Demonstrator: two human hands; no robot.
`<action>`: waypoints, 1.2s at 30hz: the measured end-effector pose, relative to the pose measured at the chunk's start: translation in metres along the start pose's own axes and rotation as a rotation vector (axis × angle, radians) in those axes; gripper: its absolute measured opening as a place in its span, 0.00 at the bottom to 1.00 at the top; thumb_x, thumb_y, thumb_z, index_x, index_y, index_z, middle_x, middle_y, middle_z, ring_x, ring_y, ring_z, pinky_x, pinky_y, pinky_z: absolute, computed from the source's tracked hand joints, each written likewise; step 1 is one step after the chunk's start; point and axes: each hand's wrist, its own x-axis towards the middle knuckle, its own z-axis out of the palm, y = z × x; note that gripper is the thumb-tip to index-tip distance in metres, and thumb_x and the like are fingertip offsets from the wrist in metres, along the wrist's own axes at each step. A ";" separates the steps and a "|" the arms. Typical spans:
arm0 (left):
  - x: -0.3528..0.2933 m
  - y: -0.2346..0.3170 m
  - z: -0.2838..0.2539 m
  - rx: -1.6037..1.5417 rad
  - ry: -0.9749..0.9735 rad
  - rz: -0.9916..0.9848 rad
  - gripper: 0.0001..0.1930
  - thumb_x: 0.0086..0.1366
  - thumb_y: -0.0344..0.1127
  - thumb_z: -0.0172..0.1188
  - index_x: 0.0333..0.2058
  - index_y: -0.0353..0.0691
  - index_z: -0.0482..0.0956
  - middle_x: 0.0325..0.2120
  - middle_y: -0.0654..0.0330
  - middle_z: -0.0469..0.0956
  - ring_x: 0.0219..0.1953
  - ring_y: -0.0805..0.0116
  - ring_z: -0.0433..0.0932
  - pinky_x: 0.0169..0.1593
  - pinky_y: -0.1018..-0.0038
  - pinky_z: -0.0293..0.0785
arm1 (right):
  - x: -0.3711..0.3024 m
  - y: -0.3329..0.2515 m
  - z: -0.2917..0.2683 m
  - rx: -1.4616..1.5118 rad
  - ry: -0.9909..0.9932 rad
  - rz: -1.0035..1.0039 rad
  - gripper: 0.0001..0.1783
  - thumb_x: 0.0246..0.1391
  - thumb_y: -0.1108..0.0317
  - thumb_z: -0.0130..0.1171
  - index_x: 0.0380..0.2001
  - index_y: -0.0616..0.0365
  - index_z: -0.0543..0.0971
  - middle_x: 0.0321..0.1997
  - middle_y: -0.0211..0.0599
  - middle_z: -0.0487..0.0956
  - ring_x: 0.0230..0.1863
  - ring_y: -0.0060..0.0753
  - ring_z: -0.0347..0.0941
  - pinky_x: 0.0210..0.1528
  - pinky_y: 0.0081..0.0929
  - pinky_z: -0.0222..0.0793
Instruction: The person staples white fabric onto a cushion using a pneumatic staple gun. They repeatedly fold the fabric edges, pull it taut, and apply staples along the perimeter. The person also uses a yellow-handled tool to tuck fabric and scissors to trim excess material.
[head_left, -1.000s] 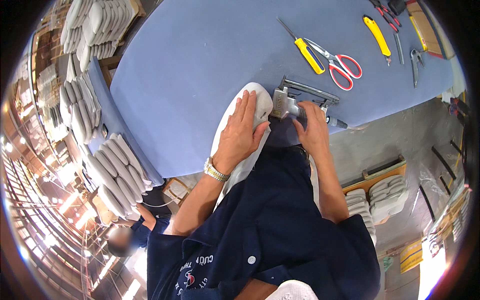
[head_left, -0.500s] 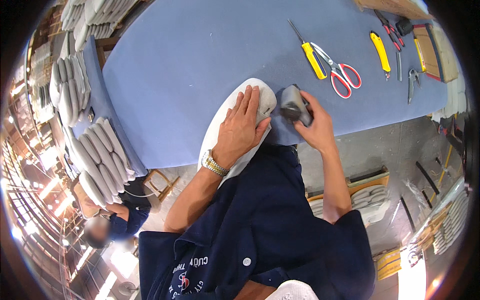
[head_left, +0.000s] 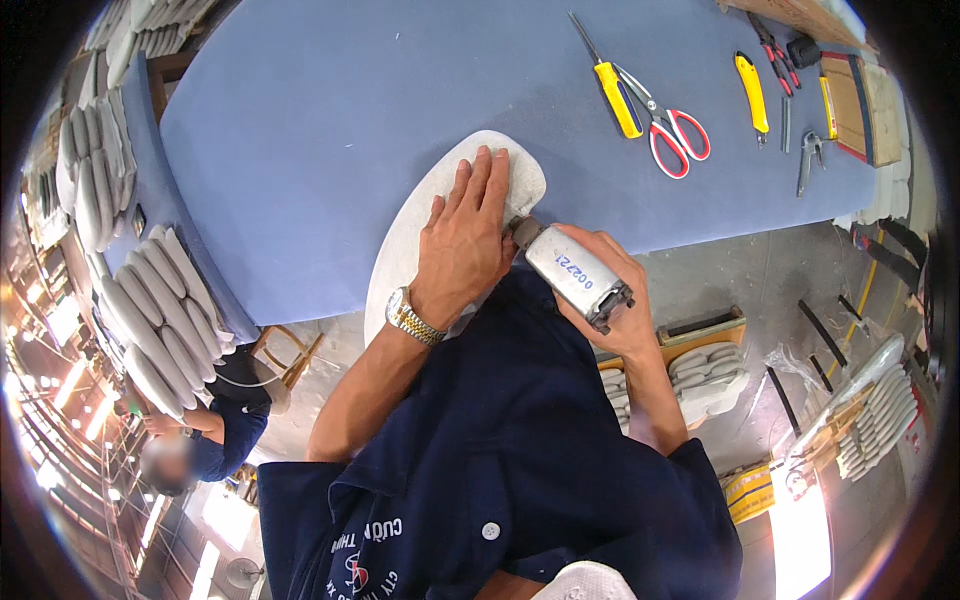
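Head view: across the blue surface (head_left: 300,170) lie a yellow screwdriver (head_left: 618,98), red-handled scissors (head_left: 655,118) and a yellow cutter (head_left: 751,95). The pale cushion (head_left: 403,245) overhangs its near edge, left grip (head_left: 458,255) spread flat on top; right grip (head_left: 637,322) clasps a grey staple gun (head_left: 572,264), nose at the cushion's right side. Grey pads (head_left: 165,310) stack at left, near a co-worker (head_left: 228,430); more pads (head_left: 706,370) sit right, above grey floor (head_left: 745,265).

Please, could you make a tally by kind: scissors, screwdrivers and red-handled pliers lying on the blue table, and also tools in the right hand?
Scissors: 1
Screwdriver, yellow-handled: 1
Red-handled pliers: 1
Silver staple-gun-like tool in the right hand: 1
Total: 4
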 end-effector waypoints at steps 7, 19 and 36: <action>-0.001 0.001 -0.005 -0.006 -0.031 -0.023 0.44 0.64 0.35 0.67 0.75 0.42 0.54 0.75 0.46 0.57 0.75 0.43 0.59 0.69 0.43 0.67 | 0.000 -0.021 0.005 -0.149 0.002 0.065 0.37 0.43 0.64 0.72 0.61 0.57 0.79 0.45 0.46 0.81 0.44 0.50 0.80 0.47 0.36 0.74; -0.001 -0.001 0.000 -0.051 -0.026 -0.023 0.45 0.62 0.36 0.67 0.75 0.42 0.54 0.75 0.45 0.55 0.75 0.38 0.58 0.66 0.32 0.63 | -0.003 -0.038 0.015 -0.297 0.031 0.146 0.37 0.43 0.72 0.73 0.61 0.55 0.79 0.44 0.45 0.80 0.44 0.48 0.80 0.48 0.35 0.75; 0.014 -0.005 -0.018 -0.135 -0.177 -0.041 0.54 0.53 0.26 0.70 0.77 0.45 0.50 0.77 0.46 0.48 0.78 0.38 0.50 0.66 0.26 0.59 | 0.018 -0.021 0.006 -0.155 -0.077 0.144 0.36 0.46 0.70 0.72 0.62 0.59 0.77 0.51 0.45 0.83 0.46 0.43 0.80 0.49 0.32 0.74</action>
